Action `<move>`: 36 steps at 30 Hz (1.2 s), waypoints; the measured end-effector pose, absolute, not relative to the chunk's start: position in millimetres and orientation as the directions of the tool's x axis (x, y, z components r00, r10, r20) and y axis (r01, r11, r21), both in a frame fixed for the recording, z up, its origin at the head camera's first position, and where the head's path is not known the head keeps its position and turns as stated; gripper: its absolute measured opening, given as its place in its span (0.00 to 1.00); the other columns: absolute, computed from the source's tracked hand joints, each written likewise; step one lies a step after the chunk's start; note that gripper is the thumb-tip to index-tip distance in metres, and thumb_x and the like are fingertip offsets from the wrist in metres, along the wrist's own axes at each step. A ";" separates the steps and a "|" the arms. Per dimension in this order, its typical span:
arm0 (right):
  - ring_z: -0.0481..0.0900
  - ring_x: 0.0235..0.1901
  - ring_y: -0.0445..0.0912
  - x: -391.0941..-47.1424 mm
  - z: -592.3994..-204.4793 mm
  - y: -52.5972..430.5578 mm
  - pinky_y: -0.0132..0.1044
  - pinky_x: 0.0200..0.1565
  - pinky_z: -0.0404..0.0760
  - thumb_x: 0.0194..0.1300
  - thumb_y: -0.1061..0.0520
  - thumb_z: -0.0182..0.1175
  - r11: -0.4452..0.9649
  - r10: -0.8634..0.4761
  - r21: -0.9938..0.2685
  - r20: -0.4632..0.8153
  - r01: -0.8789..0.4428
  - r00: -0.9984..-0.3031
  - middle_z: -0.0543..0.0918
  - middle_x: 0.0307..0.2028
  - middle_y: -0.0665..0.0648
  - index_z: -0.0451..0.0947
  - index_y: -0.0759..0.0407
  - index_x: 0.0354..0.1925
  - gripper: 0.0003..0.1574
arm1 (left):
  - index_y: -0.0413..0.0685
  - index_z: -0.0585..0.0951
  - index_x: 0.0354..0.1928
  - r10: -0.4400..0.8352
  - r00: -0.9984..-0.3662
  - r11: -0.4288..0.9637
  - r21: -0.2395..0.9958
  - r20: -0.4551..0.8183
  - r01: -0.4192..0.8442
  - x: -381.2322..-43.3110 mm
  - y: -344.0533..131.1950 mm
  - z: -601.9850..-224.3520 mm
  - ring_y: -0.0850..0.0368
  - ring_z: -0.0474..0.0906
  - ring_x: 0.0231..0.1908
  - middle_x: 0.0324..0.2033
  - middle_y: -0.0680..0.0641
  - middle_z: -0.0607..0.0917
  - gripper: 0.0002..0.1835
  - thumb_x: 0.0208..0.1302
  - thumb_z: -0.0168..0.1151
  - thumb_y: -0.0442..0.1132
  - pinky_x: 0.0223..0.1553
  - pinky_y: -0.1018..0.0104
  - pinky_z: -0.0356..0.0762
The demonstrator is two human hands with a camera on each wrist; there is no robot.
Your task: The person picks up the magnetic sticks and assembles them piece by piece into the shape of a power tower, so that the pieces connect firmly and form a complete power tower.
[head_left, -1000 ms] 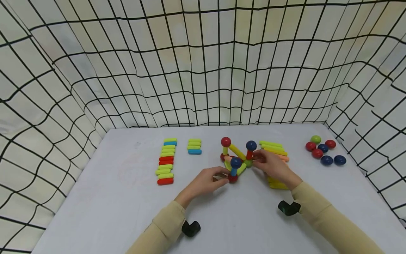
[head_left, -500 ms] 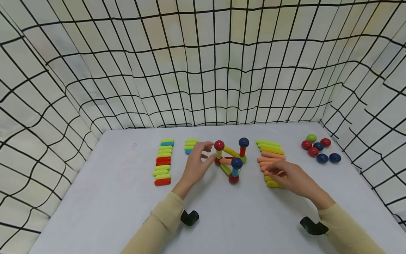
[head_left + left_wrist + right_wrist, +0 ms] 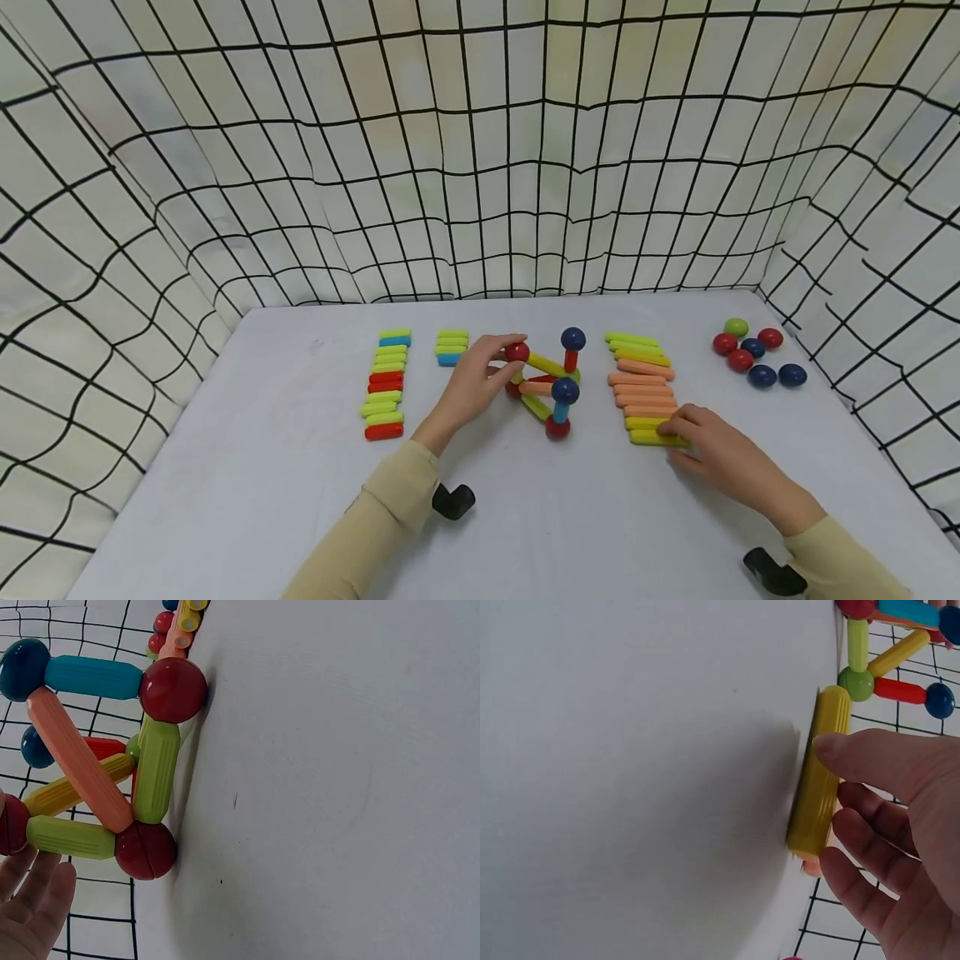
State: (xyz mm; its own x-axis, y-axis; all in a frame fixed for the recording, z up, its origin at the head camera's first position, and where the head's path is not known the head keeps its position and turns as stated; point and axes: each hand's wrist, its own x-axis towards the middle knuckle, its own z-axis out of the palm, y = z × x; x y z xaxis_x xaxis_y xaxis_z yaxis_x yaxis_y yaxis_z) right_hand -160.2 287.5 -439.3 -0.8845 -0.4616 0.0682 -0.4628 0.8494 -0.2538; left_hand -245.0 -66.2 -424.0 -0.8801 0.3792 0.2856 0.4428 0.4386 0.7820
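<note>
A magnetic stick-and-ball frame stands mid-table, its low base carrying uprights topped with balls. My left hand [image 3: 474,379] grips the red ball [image 3: 517,352] atop the left upright, thumb in front and index finger behind. In the left wrist view an orange stick [image 3: 79,759] slants across that side between a blue ball [image 3: 24,670] and a lower red ball [image 3: 146,850]. A yellow stick [image 3: 819,776] lies at the near end of the right-hand row; my right hand [image 3: 723,458] pinches it, with the thumb on its side in the right wrist view.
Right of the frame lie orange sticks [image 3: 641,390] and lime sticks [image 3: 632,339] in a row. Several loose balls [image 3: 741,360] sit at the far right. Short sticks [image 3: 386,377] form two groups on the left. Black netting [image 3: 480,208] encloses the back and sides.
My left hand has left the near red ball, moved up and left, and taken the top red ball. My right hand has gone from the frame to the near yellow stick. The view shifted slightly.
</note>
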 end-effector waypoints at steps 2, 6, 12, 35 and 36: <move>0.76 0.41 0.46 -162.4 -438.9 284.4 0.46 0.45 0.82 0.53 0.59 0.74 0.857 -0.460 -0.229 0.066 -0.462 -0.885 0.78 0.40 0.49 0.82 0.54 0.43 0.18 | 0.53 0.75 0.64 0.391 -0.876 0.442 0.777 0.284 0.449 -241.8 -66.2 -423.3 0.57 0.75 0.52 0.53 0.50 0.78 0.23 0.68 0.62 0.41 0.48 0.66 0.80; 0.76 0.38 0.45 -167.5 -437.4 279.3 0.43 0.43 0.82 0.52 0.60 0.75 0.858 -0.480 -0.170 0.067 -0.484 -0.875 0.78 0.37 0.48 0.80 0.53 0.39 0.16 | 0.52 0.75 0.63 0.408 -0.866 0.442 0.768 0.288 0.463 -235.8 -64.6 -422.9 0.58 0.75 0.50 0.51 0.50 0.78 0.23 0.68 0.63 0.42 0.46 0.67 0.80; 0.75 0.35 0.42 -174.6 -424.3 275.2 0.41 0.40 0.83 0.53 0.60 0.74 0.837 -0.521 -0.177 0.036 -0.518 -0.853 0.79 0.35 0.46 0.80 0.53 0.39 0.15 | 0.51 0.75 0.63 0.412 -0.861 0.445 0.758 0.299 0.477 -231.4 -60.5 -422.8 0.57 0.75 0.50 0.51 0.48 0.78 0.22 0.68 0.62 0.42 0.45 0.68 0.80; 0.79 0.48 0.51 -232.9 -420.0 207.7 0.44 0.49 0.79 0.67 0.40 0.60 0.576 -0.319 -0.814 -0.150 -0.066 -0.936 0.80 0.53 0.58 0.75 0.58 0.61 0.33 | 0.50 0.75 0.63 0.400 -0.864 0.448 0.758 0.304 0.474 -226.4 -64.1 -424.0 0.56 0.75 0.49 0.51 0.48 0.78 0.22 0.69 0.61 0.43 0.44 0.69 0.81; 0.78 0.50 0.51 -233.9 -421.9 206.8 0.45 0.50 0.78 0.67 0.41 0.61 0.577 -0.317 -0.814 -0.148 -0.066 -0.937 0.80 0.54 0.58 0.75 0.58 0.61 0.32 | 0.50 0.75 0.63 0.400 -0.865 0.449 0.758 0.302 0.473 -226.5 -64.2 -424.1 0.56 0.75 0.49 0.51 0.48 0.78 0.22 0.69 0.61 0.43 0.44 0.69 0.80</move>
